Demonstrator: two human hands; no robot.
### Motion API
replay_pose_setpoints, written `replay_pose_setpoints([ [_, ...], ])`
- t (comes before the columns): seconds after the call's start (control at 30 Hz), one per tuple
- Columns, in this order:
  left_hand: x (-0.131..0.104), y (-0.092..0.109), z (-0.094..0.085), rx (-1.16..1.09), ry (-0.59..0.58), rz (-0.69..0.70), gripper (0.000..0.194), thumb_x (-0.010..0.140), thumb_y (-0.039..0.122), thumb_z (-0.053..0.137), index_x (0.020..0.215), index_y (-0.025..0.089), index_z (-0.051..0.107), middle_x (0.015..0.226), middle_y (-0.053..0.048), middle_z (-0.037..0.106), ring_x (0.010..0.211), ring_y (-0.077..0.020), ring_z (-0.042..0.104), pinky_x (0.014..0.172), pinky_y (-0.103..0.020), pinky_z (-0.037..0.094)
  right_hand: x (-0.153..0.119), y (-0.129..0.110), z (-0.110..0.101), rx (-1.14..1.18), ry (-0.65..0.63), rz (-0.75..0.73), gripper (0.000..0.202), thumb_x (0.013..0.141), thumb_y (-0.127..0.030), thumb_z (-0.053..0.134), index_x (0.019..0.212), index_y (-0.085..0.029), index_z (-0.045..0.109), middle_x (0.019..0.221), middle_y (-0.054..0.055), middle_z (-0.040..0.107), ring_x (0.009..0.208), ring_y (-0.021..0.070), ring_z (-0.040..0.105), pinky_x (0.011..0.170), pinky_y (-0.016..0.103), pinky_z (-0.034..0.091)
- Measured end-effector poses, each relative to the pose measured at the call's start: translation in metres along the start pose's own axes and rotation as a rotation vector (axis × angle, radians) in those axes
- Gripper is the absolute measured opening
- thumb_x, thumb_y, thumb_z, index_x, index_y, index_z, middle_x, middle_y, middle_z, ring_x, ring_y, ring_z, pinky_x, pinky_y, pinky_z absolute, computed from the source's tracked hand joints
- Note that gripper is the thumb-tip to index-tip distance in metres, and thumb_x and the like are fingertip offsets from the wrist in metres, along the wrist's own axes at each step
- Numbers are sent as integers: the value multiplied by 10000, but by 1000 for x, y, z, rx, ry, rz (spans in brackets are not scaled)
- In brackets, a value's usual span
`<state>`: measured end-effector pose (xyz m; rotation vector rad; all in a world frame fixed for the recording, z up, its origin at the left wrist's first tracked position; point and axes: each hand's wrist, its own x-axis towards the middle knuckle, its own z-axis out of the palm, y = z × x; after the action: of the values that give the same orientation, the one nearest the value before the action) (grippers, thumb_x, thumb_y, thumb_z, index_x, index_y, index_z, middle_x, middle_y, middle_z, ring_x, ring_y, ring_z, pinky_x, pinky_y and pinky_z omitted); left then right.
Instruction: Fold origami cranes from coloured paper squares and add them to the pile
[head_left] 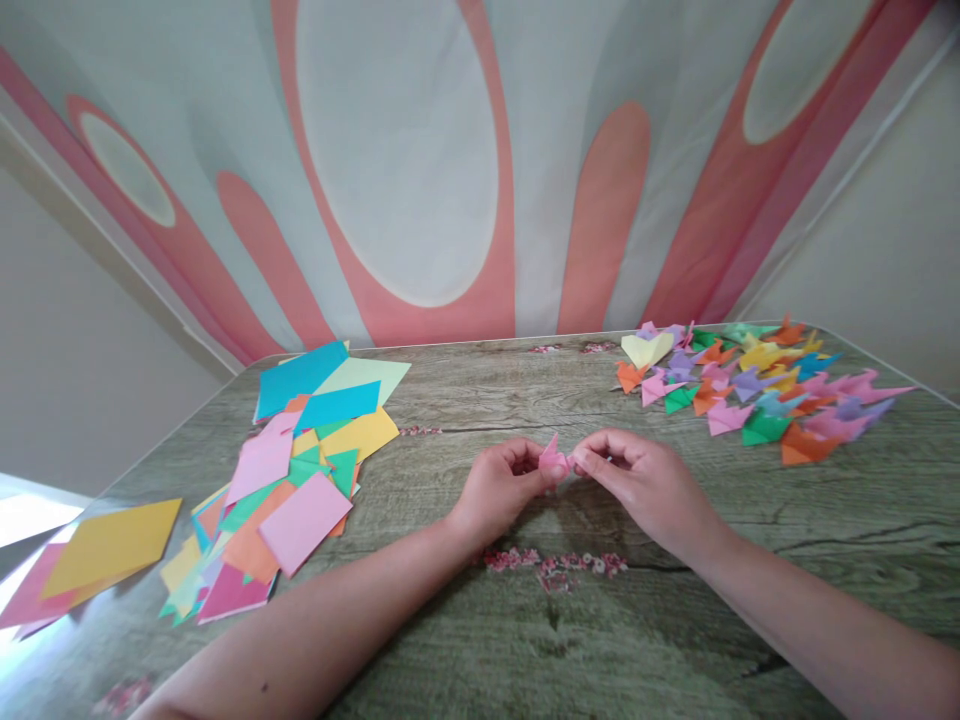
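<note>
A small pink folded paper piece is held between my two hands over the middle of the table, with one pointed tip standing up. My left hand pinches its left side between thumb and fingers. On the other side, my right hand pinches the right end with thumb and forefinger. The fingers hide part of the folds.
Loose coloured paper sheets lie in an overlapping heap on the left of the wood-patterned table. Yellow and pink sheets rest at the far left edge. Several folded paper birds stand at the back right.
</note>
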<state>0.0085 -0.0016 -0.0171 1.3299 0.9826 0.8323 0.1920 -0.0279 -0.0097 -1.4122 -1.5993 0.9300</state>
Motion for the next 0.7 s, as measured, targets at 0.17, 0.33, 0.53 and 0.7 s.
replay_pose_setpoints([
  [0.17, 0, 5, -2, -20, 44, -38, 337, 709, 436, 777, 674, 123, 657, 610, 12, 595, 575, -82, 485, 593, -205, 358, 1, 1, -1, 52, -1, 4, 247, 885, -424, 578, 808, -211, 676, 777, 5, 686, 750, 170, 606, 688, 285, 436],
  [0.33, 0, 7, -4, -18, 119, -12, 319, 695, 423, 791, 680, 123, 684, 631, -4, 628, 579, -88, 500, 593, -213, 360, 2, 8, 1, 273, -43, 45, 364, 929, -515, 488, 983, -211, 681, 918, 42, 706, 838, 191, 624, 623, 273, 455],
  [0.53, 0, 3, -3, -62, 91, 22, 331, 682, 407, 806, 655, 127, 633, 602, 26, 576, 571, -75, 468, 591, -203, 343, 0, 2, 6, 134, -72, 46, 269, 846, -473, 631, 895, -215, 689, 904, 22, 717, 850, 195, 632, 738, 291, 463],
  [0.7, 2, 2, -4, -9, -3, 54, 315, 740, 422, 757, 702, 129, 648, 651, 1, 617, 623, -105, 525, 634, -225, 387, -3, -1, 7, -38, -62, -52, 214, 889, -380, 563, 809, -222, 683, 852, 9, 714, 813, 184, 635, 768, 296, 454],
])
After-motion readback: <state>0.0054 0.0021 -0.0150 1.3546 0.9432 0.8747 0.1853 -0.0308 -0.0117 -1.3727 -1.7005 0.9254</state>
